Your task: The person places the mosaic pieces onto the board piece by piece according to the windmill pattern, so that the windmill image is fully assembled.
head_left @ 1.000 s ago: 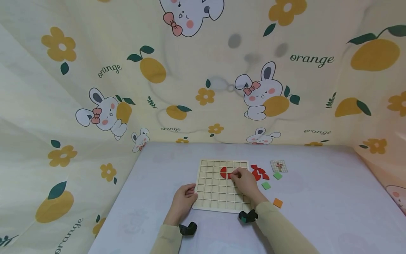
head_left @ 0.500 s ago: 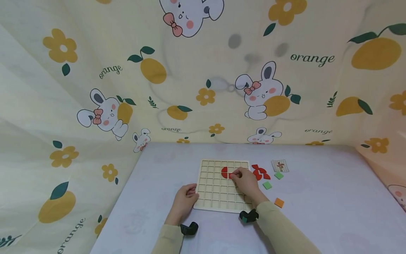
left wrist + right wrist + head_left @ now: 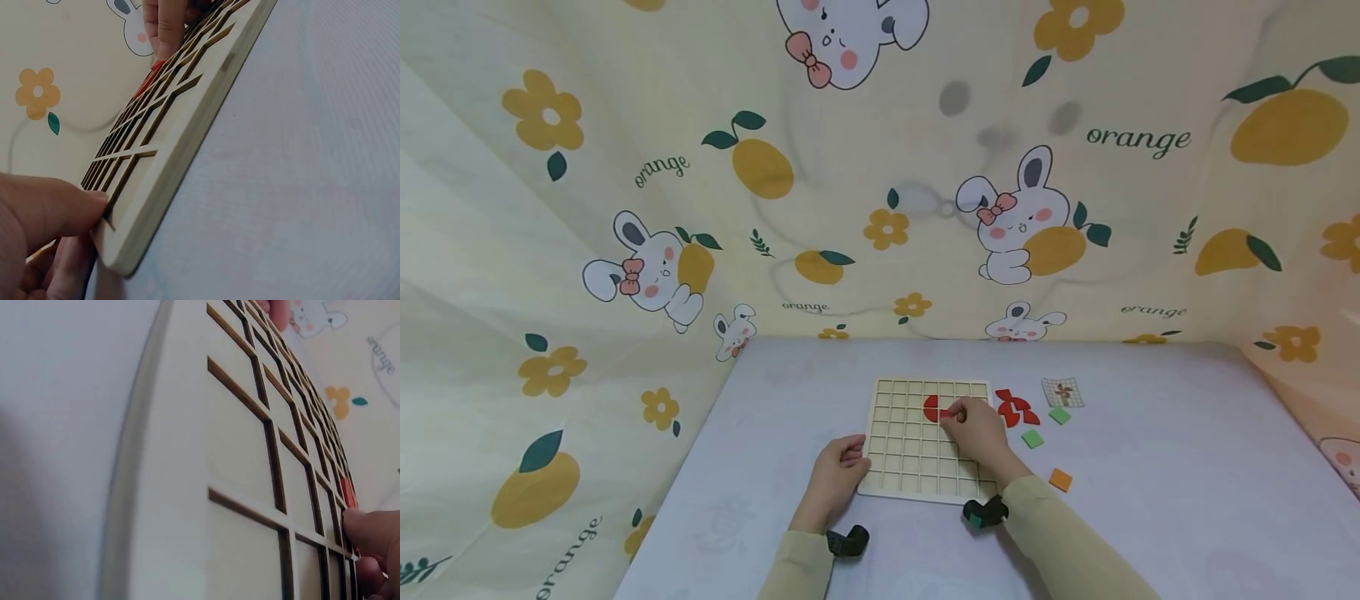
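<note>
Here, a red piece (image 3: 934, 408) is seated in the upper middle cells of the wooden grid board (image 3: 910, 454), which lies flat on the pale table (image 3: 1150, 500). The piece is pinched at its right edge by the curled fingertips of the right hand (image 3: 976, 433), which is laid across the board's right half. The board's left edge is gripped by the left hand (image 3: 835, 477), its thumb pressed on the frame near the lower left corner. Just right of the board, loose red pieces (image 3: 1015, 408) are heaped; beyond them lie a pattern card (image 3: 1061, 392), two green squares (image 3: 1045, 427) and, lower, an orange square (image 3: 1060, 479).
</note>
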A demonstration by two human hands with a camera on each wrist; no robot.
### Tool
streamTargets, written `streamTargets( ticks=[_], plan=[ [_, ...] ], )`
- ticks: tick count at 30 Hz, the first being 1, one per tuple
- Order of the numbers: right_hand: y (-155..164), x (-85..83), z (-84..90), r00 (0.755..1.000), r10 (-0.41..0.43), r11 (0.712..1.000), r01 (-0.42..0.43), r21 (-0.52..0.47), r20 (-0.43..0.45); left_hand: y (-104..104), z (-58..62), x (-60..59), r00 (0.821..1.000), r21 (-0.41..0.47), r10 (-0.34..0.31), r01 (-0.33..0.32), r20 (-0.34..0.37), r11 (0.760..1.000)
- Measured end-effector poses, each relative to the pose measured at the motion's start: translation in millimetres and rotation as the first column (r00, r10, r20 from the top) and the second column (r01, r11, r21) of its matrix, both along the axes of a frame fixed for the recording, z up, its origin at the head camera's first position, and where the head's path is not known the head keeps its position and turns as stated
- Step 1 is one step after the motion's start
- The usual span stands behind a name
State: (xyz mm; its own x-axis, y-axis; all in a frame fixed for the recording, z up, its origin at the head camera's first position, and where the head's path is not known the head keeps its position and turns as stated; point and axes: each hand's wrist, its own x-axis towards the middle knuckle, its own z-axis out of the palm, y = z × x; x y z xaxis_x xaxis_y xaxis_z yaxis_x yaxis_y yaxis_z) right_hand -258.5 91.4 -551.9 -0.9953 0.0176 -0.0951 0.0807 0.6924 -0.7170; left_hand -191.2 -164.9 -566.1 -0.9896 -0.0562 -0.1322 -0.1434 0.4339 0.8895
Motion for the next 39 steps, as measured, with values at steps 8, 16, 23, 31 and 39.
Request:
streamTargets(
  ticks=[8, 16, 23, 31, 39],
  plan=[
    [-5.0, 1.8, 2.3, 0.999, 0.033, 0.998, -0.030, 0.055, -0.043, 0.4, -0.7, 1.3, 1.000, -0.001, 0.009, -0.009, 0.001, 1.000],
    [-0.2, 4.0, 7.0, 0.993, 0.106, 0.994, -0.105, 0.021, -0.042, 1.2, 1.1, 1.2, 1.000, 0.002, 0.013, -0.013, 0.013, 1.000],
    [10.3, -7.7, 13.8, 0.979, 0.201, 0.979, -0.200, 0.046, -0.015, -0.2, 0.3, -0.3, 1.000, -0.004, 0.019, -0.019, 0.003, 1.000],
    [11.9, -17.7, 8.0, 0.980, 0.197, 0.978, -0.199, 0.059, 0.026, 1.0, -2.4, -0.3, 1.000, 0.000, 0.011, -0.011, -0.001, 1.000],
    [8.6, -16.7, 6.9, 0.984, 0.174, 0.983, -0.171, 0.060, -0.047, 0.3, -1.8, -0.8, 1.000, 0.002, 0.023, -0.023, 0.010, 1.000]
  ],
)
